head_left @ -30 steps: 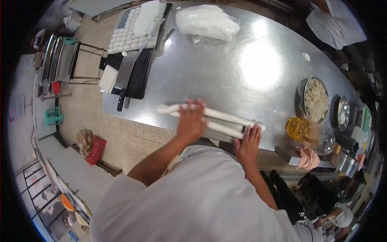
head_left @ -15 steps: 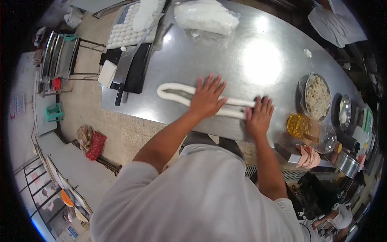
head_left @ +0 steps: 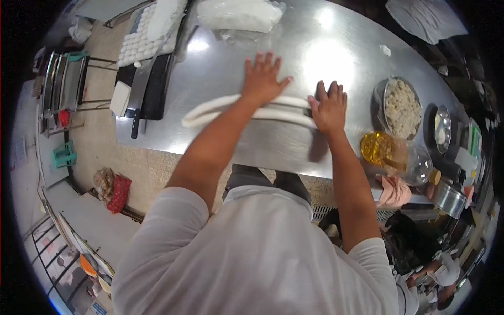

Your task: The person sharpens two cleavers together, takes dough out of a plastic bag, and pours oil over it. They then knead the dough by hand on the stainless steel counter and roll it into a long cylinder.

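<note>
A long white dough rope (head_left: 286, 116) lies doubled back on itself on the steel table (head_left: 236, 149), its bend toward the left. My left hand (head_left: 262, 80) is spread flat, its wrist across the middle of the rope and its fingers on the far side. Over the rope's right end rests my right hand (head_left: 330, 108), palm down with fingers stretched out. Neither hand grips the dough. The parts of the rope under my left wrist and right palm are hidden.
A large knife (head_left: 139, 89) lies at the left beside rows of small dough balls (head_left: 137, 46). Plastic-wrapped dough (head_left: 239, 16) sits at the back. To the right are a bowl of filling (head_left: 402, 109), an oil bottle (head_left: 386, 150) and a pinkish cloth (head_left: 394, 191).
Both hands have moved forward, away from my body, and the rope has shifted forward with them. My arms reach out further. The camera view has also shifted slightly.
</note>
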### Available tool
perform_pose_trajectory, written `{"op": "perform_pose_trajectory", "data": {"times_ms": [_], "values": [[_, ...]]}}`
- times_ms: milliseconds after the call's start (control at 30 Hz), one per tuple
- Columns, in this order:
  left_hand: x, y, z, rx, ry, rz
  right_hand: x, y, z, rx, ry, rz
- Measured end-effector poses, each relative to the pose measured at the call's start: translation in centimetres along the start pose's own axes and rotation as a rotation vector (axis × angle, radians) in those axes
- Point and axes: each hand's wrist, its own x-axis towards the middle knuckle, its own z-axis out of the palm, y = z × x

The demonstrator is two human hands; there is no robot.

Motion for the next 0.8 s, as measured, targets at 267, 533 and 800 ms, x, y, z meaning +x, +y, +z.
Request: {"op": "perform_pose_trajectory", "data": {"times_ms": [267, 533, 800], "values": [[-20.1, -4.1, 1.2, 0.092, -0.052, 0.146, -18.2, -1.9, 0.2, 0.067, -0.159, -0.022], [-12.1, -5.4, -0.6, 0.124, -0.032, -0.033, -10.6, -0.3, 1.9, 0.024, -0.018, -0.017], [-4.5, -12.6, -2.7, 0.217, 0.103, 0.086, -4.5, -0.1, 1.4, -0.068, 0.012, 0.019]]}}
